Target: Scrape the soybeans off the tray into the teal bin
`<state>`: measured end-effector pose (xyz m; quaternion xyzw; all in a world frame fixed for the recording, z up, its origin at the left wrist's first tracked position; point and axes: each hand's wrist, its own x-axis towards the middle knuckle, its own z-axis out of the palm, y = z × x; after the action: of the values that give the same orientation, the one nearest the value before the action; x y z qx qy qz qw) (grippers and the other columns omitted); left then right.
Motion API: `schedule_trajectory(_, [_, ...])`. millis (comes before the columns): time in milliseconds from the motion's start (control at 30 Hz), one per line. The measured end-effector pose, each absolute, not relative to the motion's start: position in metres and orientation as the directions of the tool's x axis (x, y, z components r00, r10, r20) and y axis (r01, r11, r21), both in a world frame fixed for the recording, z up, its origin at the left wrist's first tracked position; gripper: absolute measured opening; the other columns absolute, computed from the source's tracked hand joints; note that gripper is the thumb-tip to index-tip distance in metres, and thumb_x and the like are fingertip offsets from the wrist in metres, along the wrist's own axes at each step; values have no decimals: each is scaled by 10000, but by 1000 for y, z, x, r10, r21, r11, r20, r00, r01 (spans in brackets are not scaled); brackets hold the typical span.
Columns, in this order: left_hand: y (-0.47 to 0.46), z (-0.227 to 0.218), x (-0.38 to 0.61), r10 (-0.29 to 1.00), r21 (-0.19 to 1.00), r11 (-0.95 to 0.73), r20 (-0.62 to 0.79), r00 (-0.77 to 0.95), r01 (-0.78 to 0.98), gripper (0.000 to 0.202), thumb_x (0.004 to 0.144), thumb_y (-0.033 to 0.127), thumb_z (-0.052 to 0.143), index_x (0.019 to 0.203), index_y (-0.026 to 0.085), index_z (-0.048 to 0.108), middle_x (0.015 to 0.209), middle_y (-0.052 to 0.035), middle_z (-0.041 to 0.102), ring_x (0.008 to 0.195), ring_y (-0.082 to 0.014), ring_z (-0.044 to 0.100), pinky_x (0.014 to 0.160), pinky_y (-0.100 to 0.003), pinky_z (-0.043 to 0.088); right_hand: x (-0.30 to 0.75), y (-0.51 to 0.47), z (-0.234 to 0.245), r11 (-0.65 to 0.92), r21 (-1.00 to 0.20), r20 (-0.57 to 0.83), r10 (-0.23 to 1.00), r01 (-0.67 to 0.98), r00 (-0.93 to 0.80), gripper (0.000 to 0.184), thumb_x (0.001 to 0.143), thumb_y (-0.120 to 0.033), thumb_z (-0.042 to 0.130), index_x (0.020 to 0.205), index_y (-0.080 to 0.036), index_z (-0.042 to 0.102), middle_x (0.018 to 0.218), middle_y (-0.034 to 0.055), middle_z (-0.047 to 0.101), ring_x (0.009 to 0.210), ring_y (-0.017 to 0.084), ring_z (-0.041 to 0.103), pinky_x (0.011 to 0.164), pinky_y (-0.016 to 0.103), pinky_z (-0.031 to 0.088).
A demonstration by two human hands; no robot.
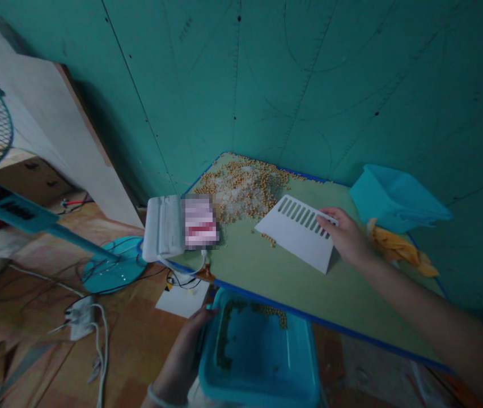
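Observation:
My right hand (346, 235) is closed on the slotted edge of a flat white scraper-like board (295, 235), whose lower edge rests on or just above the table (245, 269). A few soybean-like yellow beans (270, 240) lie beside the board. Behind it spreads a heap of whitish grains mixed with such beans (241, 184). My left hand (196, 334) grips the left side of a blue plastic bin (261, 391) below the table's front edge; its fingers are partly hidden. Beans lie along the bin's inner edges.
A second blue bin (398, 198) and an orange cloth (405, 249) sit at the table's right. A white device (164, 229) with a cable stands at the left edge, beside a pixelated item (199, 222). A fan base (114, 265) and power strip (82, 317) are on the floor.

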<state>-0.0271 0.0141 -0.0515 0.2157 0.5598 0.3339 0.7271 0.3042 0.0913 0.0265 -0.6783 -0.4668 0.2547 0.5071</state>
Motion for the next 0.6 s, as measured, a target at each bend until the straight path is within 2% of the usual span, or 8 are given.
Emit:
schedule_trajectory(400, [14, -33, -23, 690, 626, 706, -712, 128, -331, 283, 790, 294, 482, 1043, 174, 521, 1082, -47, 545, 897, -215, 552, 733, -393, 467, 291, 111, 26, -59, -944, 77, 916, 324, 393, 272, 633, -361, 595, 837, -199, 518, 726, -9, 552, 561, 115, 503, 506, 245, 382])
schedule_trajectory(600, [16, -23, -20, 648, 569, 743, -743, 167, -352, 281, 793, 293, 481, 1036, 157, 517, 1034, -56, 570, 840, -185, 575, 700, -380, 479, 289, 115, 25, -56, -950, 52, 942, 306, 332, 265, 630, -354, 592, 821, -188, 513, 705, -15, 547, 545, 107, 497, 501, 237, 379])
